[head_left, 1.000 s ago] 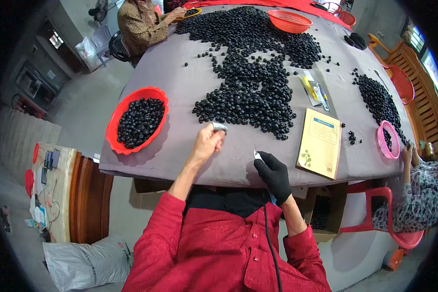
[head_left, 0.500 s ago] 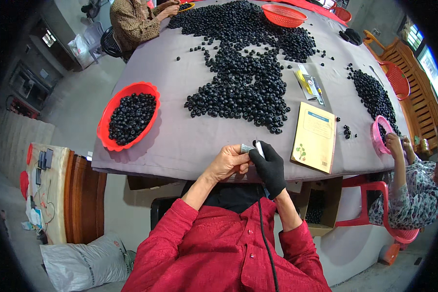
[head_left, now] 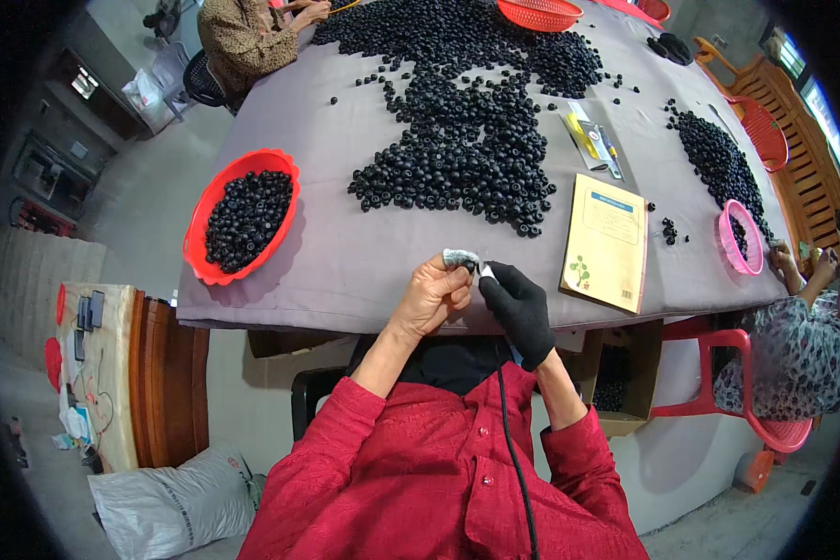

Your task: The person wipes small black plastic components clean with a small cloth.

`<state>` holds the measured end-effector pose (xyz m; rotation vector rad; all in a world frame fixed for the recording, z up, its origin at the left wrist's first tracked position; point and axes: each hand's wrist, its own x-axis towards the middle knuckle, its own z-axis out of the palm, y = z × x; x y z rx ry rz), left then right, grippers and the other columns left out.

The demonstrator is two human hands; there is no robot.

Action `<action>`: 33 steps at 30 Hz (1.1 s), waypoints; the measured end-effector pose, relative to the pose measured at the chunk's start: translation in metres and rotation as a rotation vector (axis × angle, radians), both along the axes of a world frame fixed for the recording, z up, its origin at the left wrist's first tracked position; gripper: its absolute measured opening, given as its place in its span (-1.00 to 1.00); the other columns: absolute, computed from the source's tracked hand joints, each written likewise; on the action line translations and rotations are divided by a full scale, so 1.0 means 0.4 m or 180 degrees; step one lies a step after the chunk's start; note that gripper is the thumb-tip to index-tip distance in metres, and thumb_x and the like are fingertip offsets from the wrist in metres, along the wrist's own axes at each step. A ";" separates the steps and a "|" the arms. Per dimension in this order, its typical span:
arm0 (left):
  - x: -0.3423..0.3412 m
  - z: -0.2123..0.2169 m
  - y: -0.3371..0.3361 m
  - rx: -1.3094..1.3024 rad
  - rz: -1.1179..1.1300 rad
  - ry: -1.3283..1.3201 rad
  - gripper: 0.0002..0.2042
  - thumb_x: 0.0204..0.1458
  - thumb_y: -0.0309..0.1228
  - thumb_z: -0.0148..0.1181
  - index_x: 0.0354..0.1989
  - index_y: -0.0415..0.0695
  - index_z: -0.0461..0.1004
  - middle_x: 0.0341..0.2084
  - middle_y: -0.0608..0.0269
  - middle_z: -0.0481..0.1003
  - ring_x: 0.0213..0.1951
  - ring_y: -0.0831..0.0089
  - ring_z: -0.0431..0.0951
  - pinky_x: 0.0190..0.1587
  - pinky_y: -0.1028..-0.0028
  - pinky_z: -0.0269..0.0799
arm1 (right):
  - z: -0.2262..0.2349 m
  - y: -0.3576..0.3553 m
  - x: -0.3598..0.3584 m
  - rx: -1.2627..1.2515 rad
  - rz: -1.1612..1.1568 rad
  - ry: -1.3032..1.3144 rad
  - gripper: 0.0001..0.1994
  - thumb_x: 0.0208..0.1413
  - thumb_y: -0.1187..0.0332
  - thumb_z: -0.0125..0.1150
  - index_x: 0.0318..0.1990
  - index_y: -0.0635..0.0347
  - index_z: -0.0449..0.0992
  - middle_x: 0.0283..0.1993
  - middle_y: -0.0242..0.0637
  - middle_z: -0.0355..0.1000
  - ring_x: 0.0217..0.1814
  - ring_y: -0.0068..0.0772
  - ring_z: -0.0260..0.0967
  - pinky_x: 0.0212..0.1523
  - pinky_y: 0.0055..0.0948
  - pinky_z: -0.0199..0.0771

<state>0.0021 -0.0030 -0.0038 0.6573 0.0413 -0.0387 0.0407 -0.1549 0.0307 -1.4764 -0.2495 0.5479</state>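
The grip is at the table's near edge: the bare left hand, a pale cover on one fingertip, is pinched narrow on what looks like a black piece, mostly hidden; the right hand, in a black glove, is closed on a pale slim item, kind unreadable. The two hands meet fingertip to fingertip. Just beyond the grip lies the main heap of similar pieces, running to the table's far part. Left of the grip stands a red basin, part filled. Progress is judged partway: one piece appears in hand, a basin load is set apart, and the larger share lies loose; whether the basin's pieces are finished cannot be told. Counted: one basin; one yellow book to the grip's right; one flat packet beyond it; one pink basket farther right, beside a second heap; one orange-red basket at the far side; two co-workers, one far left, one far right. Pieces are too many to count.
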 end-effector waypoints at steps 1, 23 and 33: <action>0.000 0.007 -0.001 0.0021 0.0031 0.0068 -0.90 0.03 -0.52 0.05 -0.27 -0.17 0.41 -0.60 0.36 0.37 -0.65 0.66 0.25 -0.58 0.63 0.18 | 0.000 0.000 -0.003 0.0000 -0.0004 0.0010 -0.70 0.03 0.34 0.13 -0.10 0.31 0.42 -0.25 -0.40 0.42 -0.26 -0.65 0.27 -0.23 -0.62 0.30; -0.003 0.002 0.002 0.0148 0.0083 0.0139 -0.87 0.05 -0.50 0.03 -0.24 -0.18 0.42 -0.62 0.44 0.35 -0.66 0.70 0.22 -0.59 0.66 0.13 | 0.003 0.005 -0.011 -0.0142 0.0261 -0.0439 -0.71 0.03 0.37 0.12 -0.09 0.31 0.42 -0.22 -0.28 0.45 -0.20 -0.62 0.32 -0.17 -0.57 0.34; -0.006 -0.002 0.004 0.0176 0.0055 0.0115 -0.89 0.05 -0.50 0.02 -0.27 -0.19 0.42 -0.66 0.44 0.32 -0.68 0.70 0.18 -0.59 0.65 0.13 | 0.024 0.000 -0.003 -0.0076 0.0474 -0.0259 -0.74 0.06 0.38 0.08 -0.12 0.35 0.42 -0.26 -0.32 0.44 -0.24 -0.65 0.28 -0.18 -0.60 0.31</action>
